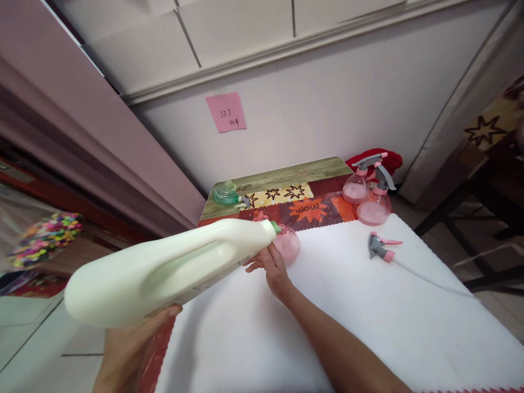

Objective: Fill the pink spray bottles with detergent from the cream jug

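Observation:
A large pale green detergent jug point(176, 267) with a molded handle lies tilted nearly level across the left side, its neck toward the middle. My left hand point(143, 333) grips its underside near the base; most of those fingers are hidden behind it. Under the jug's neck, my right hand point(272, 267) supports it with its fingers, close to a round pink spray bottle point(289, 245) without a spray head. The jug's green spout meets the bottle's opening. To the right, a grey and pink spray head point(380, 248) with a long clear tube lies on the white table cover point(347, 311).
Two pink spray bottles point(373, 207) with heads on stand at the table's back right. A green spray bottle point(225, 195) lies on its side at the back left. Behind rises a white wall with a pink note point(226, 112). A dark stool point(462, 213) stands at right.

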`<state>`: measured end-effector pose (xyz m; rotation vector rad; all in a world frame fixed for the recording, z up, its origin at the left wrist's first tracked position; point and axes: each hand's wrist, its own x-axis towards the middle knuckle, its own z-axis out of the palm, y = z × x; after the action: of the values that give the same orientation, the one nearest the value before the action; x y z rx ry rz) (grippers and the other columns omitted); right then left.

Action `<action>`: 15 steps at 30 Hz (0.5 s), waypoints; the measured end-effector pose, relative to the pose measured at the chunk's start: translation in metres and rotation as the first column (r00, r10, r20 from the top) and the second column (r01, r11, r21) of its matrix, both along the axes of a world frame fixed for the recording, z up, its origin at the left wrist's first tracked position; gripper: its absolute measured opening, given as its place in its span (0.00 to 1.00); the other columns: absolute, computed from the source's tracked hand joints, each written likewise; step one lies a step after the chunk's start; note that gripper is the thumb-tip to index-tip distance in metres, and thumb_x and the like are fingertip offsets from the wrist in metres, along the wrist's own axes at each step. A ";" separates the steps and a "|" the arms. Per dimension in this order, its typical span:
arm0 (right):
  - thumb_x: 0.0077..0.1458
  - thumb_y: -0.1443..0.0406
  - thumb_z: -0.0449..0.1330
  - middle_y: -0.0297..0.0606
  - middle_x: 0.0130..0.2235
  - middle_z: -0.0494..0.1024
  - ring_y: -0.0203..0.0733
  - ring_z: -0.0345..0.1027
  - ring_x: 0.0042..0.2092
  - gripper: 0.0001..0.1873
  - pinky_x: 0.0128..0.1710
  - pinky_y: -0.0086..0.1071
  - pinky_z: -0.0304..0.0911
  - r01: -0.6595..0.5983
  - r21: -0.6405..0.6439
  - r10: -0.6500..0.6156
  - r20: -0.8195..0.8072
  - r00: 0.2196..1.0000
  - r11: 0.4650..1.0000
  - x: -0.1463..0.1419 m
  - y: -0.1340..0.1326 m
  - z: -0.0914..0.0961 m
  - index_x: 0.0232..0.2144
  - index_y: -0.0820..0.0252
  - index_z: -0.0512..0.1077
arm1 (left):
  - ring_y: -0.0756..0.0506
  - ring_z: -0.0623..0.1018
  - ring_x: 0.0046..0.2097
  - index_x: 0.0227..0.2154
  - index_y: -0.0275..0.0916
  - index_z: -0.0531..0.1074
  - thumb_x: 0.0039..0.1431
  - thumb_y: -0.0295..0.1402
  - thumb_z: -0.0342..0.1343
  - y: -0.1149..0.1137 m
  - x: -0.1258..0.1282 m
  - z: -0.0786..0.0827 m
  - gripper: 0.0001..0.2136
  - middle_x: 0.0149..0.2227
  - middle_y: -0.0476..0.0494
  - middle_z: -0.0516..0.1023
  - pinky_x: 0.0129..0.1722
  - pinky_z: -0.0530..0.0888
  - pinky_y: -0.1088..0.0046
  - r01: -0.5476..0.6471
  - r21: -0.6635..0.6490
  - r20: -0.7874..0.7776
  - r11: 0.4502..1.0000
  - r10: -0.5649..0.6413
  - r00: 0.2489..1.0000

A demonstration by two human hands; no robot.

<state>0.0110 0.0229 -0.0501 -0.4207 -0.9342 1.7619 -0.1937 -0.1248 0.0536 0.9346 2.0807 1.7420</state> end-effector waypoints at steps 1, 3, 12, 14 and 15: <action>0.59 0.44 0.58 0.39 0.35 0.79 0.43 0.78 0.32 0.28 0.28 0.36 0.76 0.000 0.002 0.000 0.000 1.000 1.000 0.000 0.000 0.000 0.47 0.60 0.68 | 0.35 0.81 0.41 0.44 0.45 0.79 0.18 0.28 0.74 0.000 0.000 0.000 0.38 0.38 0.46 0.84 0.35 0.83 0.62 0.001 -0.002 0.005 1.000 -0.001 1.000; 0.59 0.43 0.58 0.39 0.35 0.79 0.43 0.78 0.32 0.28 0.28 0.36 0.76 -0.003 0.007 0.003 0.001 1.000 1.000 0.001 0.000 0.001 0.48 0.59 0.68 | 0.35 0.81 0.41 0.44 0.45 0.79 0.17 0.28 0.74 0.000 -0.001 0.000 0.38 0.39 0.46 0.84 0.36 0.83 0.60 -0.005 0.000 0.016 1.000 0.005 1.000; 0.59 0.43 0.58 0.39 0.35 0.79 0.43 0.78 0.32 0.28 0.28 0.35 0.76 0.003 -0.002 -0.003 -0.002 1.000 1.000 0.000 0.000 0.001 0.47 0.59 0.68 | 0.35 0.80 0.42 0.40 0.44 0.79 0.16 0.32 0.74 0.005 0.015 0.009 0.35 0.36 0.46 0.83 0.44 0.81 0.55 -0.061 -0.008 -0.010 0.998 0.061 0.998; 0.59 0.43 0.58 0.39 0.35 0.79 0.43 0.78 0.32 0.28 0.28 0.35 0.76 0.006 -0.003 -0.006 -0.003 1.000 1.000 0.000 0.000 0.001 0.47 0.59 0.68 | 0.34 0.80 0.44 0.40 0.44 0.79 0.19 0.33 0.74 0.006 0.023 0.012 0.34 0.37 0.46 0.83 0.46 0.80 0.54 -0.060 0.001 -0.018 0.998 0.060 0.998; 0.59 0.43 0.58 0.39 0.35 0.79 0.43 0.78 0.32 0.28 0.28 0.35 0.76 0.005 -0.003 -0.005 -0.003 1.000 1.000 0.000 0.000 0.001 0.48 0.59 0.68 | 0.34 0.80 0.45 0.41 0.44 0.78 0.20 0.34 0.74 0.006 0.025 0.013 0.33 0.38 0.46 0.83 0.47 0.80 0.55 -0.058 0.008 -0.017 0.998 0.058 0.998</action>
<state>0.0109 0.0229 -0.0495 -0.4219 -0.9283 1.7591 -0.1684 -0.1189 0.0671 0.9030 2.1338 1.7773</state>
